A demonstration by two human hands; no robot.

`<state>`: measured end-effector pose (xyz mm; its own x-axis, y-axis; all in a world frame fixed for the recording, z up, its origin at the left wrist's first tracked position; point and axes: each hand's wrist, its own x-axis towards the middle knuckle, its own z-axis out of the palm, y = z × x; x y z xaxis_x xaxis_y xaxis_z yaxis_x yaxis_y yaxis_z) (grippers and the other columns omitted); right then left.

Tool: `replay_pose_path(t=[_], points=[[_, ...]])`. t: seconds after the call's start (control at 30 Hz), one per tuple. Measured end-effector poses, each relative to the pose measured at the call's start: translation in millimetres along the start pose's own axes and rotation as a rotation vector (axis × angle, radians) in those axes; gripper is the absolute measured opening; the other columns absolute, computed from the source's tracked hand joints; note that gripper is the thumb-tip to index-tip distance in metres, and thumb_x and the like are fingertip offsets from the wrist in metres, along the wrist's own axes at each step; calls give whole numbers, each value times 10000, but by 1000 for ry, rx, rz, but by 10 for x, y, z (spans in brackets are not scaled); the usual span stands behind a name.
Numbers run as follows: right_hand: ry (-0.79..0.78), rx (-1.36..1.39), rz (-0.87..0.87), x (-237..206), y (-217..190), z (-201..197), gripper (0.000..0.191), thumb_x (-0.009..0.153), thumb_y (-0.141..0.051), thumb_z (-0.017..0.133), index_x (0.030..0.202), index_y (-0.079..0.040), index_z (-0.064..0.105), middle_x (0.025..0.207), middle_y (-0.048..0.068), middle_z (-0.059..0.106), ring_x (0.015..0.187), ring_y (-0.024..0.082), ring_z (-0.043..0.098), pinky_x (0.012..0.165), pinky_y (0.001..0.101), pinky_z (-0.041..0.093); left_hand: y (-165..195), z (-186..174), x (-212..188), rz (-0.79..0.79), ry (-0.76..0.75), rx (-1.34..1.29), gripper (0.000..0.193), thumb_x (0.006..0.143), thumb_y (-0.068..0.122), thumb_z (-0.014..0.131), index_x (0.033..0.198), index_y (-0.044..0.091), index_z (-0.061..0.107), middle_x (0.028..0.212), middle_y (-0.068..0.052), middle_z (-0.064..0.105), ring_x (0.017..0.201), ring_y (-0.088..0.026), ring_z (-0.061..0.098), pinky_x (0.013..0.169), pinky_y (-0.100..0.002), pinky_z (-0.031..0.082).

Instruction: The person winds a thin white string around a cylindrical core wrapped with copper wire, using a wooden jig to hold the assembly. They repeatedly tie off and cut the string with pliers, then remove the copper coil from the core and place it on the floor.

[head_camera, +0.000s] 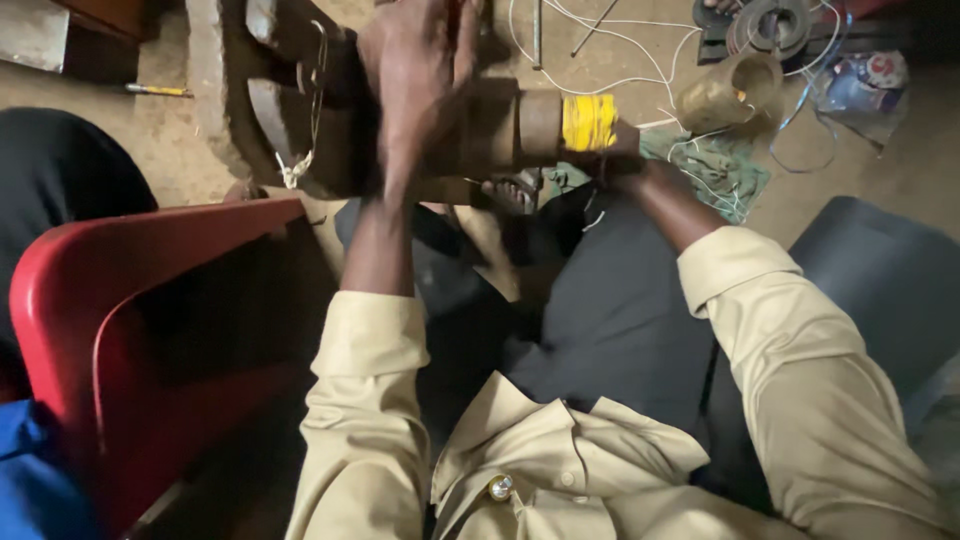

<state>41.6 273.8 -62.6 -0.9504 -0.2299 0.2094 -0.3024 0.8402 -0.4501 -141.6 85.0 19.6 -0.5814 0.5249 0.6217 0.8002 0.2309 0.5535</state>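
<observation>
Left hand: the left hand (415, 75) lies flat and spread over the near end of a brown cylinder (500, 130), palm pressed on it, fingers stretched out rather than curled; it covers the piece without wrapping around it
Right hand: the right hand (622, 152) sits at the far end of the same cylinder, mostly hidden below it; how far it is open, and whether it grips, I cannot tell
Cylinder: one brown cylinder, lying crosswise above the person's lap, between the two hands; the left hand is on top of its left part, the right hand under its right part
Yellow winding: one band of yellow wire (589, 122) wrapped around the cylinder, just beside the right hand and well apart from the left palm
Sleeves: two tan shirt sleeves, one on each forearm, both rolled back at the cuff
Chair: one red plastic chair (120, 300) to the left of the left arm, near but not touching the hand
Floor items: one brass-coloured cup (730, 95) beyond the right hand; one green cloth (715, 165) below the cup, with thin white wires lying over it; one dark coil (770, 22) at the top edge
</observation>
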Motion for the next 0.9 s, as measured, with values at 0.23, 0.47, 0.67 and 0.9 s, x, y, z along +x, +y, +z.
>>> replay_pose_path(t=[0.23,0.47,0.67,0.9], points=[[-714,-322,303,90,-1133,312,259,912,-352,653,920,-113,753,931,170,724,875,332,692,800,454,562,-407,34,-56,-77,44,-21,174,1042,226,647,1045,52,659,918,-204,663,826,-422,630,750,-508,492],[-129,-71,-51,561,-1595,-735,154,986,-211,654,977,-66,703,894,120,679,756,326,677,604,445,542,-309,270,-87,-28,187,-17,188,1009,238,651,1018,50,644,886,-208,654,799,-432,609,733,-502,473],[-76,-288,-120,1033,-1093,-1406,161,1050,-261,701,1073,-111,752,933,117,682,788,326,672,641,427,521,-172,165,-45,-141,138,-193,165,1029,235,656,1043,71,639,886,-176,671,802,-405,646,733,-490,503],[33,226,22,1370,396,-766,177,1086,-168,673,1144,-7,717,995,179,710,856,317,716,741,395,544,61,-95,80,-119,140,-151,195,985,219,695,1106,75,644,843,-188,663,778,-398,644,695,-507,489]])
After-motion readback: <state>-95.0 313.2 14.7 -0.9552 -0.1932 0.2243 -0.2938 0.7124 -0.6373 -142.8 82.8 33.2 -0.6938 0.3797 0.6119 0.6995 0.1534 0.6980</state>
